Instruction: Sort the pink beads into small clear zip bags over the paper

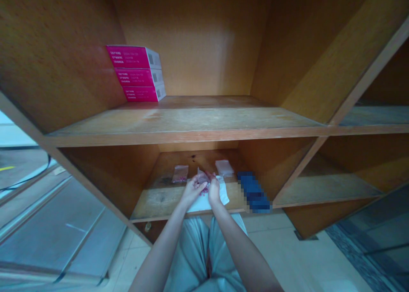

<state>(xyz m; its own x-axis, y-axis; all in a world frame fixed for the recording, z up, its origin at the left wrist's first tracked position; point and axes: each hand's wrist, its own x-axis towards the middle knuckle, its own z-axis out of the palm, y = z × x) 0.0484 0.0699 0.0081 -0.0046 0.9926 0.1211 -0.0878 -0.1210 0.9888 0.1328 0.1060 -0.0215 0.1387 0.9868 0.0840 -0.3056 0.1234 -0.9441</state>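
On the lower shelf, my left hand (192, 190) and my right hand (214, 189) come together around a small clear plastic bag (202, 176). Fingers of both hands are closed on it near its opening. Beneath them lies a white sheet (200, 204), with small reddish-pink pieces (203, 191) heaped between my hands; their kind is too small to make out. Left of my hands sits another clear bag (180, 173) with similar pink pieces inside. Behind my right hand is a stack of clear or white small bags (224, 168).
A dark blue pixelated object (254, 192) lies right of the sheet. Three stacked pink boxes (140, 77) stand on the upper shelf at left. The shelf edge (191, 136) runs above my hands, and wooden side walls (277, 164) close in the compartment.
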